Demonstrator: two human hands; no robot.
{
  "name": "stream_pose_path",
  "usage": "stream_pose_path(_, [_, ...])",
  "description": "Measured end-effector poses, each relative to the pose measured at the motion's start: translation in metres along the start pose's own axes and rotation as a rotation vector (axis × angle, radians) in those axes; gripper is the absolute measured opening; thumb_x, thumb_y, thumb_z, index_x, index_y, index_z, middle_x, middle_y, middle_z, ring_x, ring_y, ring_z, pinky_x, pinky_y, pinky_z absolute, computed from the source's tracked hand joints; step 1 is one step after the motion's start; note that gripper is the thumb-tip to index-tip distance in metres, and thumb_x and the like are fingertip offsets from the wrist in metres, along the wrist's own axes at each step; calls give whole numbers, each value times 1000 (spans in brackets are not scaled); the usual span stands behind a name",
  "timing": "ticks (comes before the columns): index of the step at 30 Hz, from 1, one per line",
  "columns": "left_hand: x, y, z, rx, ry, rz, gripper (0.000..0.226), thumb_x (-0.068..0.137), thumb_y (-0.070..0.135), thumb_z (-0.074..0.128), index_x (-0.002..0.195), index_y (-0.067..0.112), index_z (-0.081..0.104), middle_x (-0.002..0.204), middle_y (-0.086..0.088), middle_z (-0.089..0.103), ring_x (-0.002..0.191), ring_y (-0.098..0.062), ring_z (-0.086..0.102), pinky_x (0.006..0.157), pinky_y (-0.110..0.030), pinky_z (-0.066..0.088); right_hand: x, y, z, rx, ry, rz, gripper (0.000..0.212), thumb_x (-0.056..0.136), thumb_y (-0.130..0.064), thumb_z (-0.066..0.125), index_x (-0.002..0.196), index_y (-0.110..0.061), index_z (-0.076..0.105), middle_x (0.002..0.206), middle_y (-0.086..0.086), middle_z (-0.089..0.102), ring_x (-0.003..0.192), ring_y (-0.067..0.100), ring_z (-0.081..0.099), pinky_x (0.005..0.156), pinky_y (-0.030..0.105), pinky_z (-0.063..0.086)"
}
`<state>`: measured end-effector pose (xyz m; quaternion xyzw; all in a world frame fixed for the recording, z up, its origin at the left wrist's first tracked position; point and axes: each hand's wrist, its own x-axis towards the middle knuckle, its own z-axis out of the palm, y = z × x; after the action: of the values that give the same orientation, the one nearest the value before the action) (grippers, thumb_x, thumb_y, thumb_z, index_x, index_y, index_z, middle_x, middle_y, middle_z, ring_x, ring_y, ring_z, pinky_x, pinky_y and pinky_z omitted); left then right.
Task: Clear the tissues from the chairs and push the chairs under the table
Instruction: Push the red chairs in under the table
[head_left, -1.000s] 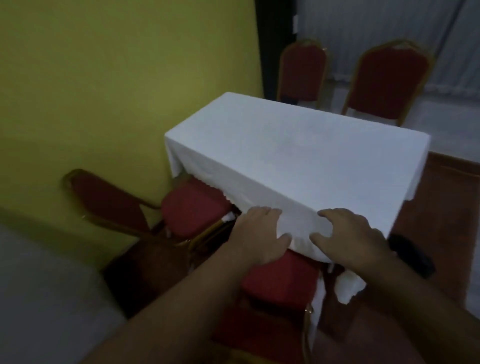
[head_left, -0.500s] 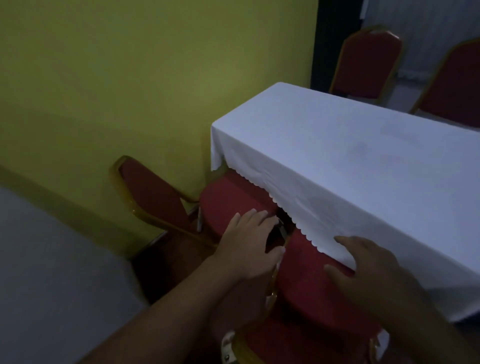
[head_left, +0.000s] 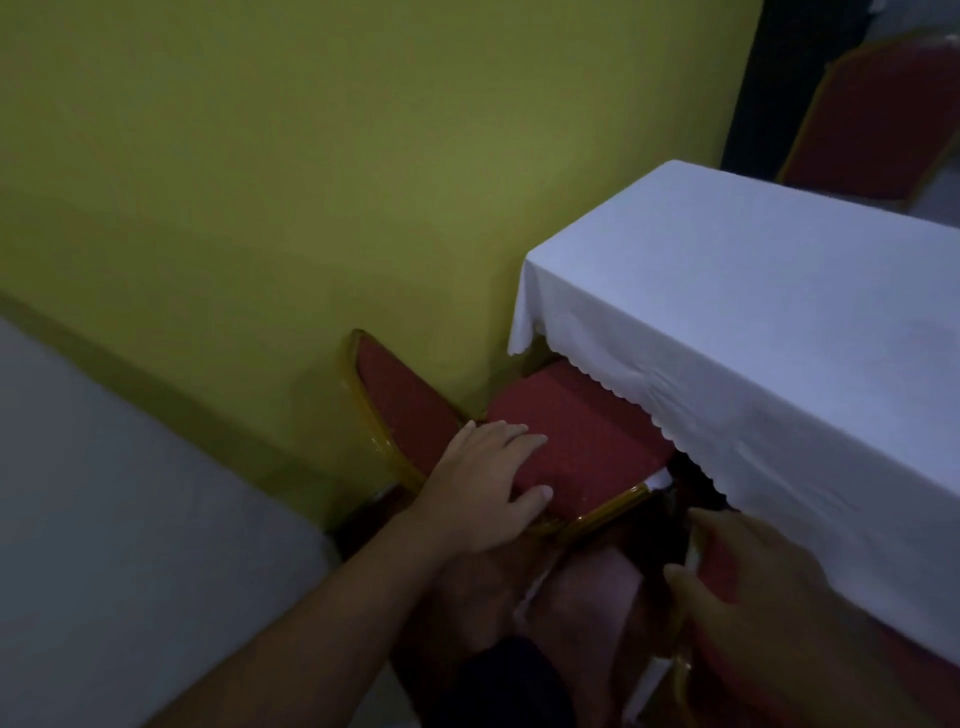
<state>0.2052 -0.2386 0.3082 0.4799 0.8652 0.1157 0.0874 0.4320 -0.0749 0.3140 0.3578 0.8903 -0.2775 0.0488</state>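
Both hands have left the cloth edge. My left hand now rests on the wall-side chair seat, grip flat and apart, placed to push, I judge. The seat sits half under the tabletop, no tissue showing. My right hand is blurred, so I cannot tell its grip.

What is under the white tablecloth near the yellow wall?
The red chair seat runs under the scalloped tablecloth, the left hand resting on it. The seat's far end and any table legs are covered.

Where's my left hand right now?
Lower centre of the head view, your left hand rests on the near corner of the red chair seat by the yellow wall.
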Motion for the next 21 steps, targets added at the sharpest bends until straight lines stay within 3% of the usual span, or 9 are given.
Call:
stream_pose_path(5, [22,-103,-24,-35,35,76,59,91,60,50,144,36,46,151,9,45,144,-11,30,123,-47,16,27,-84,31,19,-44,-98,75,74,-76,41,142,-45,33,151,-15,31,138,11,30,109,40,38])
stream_pose_path(8, [57,-182,-40,-28,-19,115,63,87,65,45,142,33,49,146,8,50,141,-13,36,121,-48,18,68,-145,60,-63,-41,-101,81,66,-79,32,137,-42,45,145,-10,44,132,15,41,104,45,43])
stream_pose_path(11, [90,-255,-55,-76,-164,115,66,85,68,41,138,31,53,137,9,57,136,-10,39,122,-50,13,120,-215,101,87,-39,-68,79,66,-80,38,135,-42,46,143,-15,44,130,9,40,105,38,40])
stream_pose_path(15, [114,-338,-68,-98,-333,191,44,86,66,52,105,30,70,108,14,68,118,-8,53,121,-48,15,169,-305,146,171,-204,-173,73,78,-75,45,142,-41,33,145,-18,37,130,5,38,106,32,36])
stream_pose_path(18, [130,-382,-74,-220,-313,301,51,79,71,59,99,26,72,106,12,69,110,-8,57,114,-41,25,201,-346,160,113,-330,-224,64,76,-78,43,129,-42,36,129,-16,44,115,5,48,95,33,43])
stream_pose_path(21, [148,-401,-69,-181,-312,466,62,71,76,63,103,24,67,107,9,67,106,-13,57,105,-40,33,222,-354,165,0,-335,-243,52,78,-74,48,113,-38,36,113,-14,47,97,6,54,79,31,46])
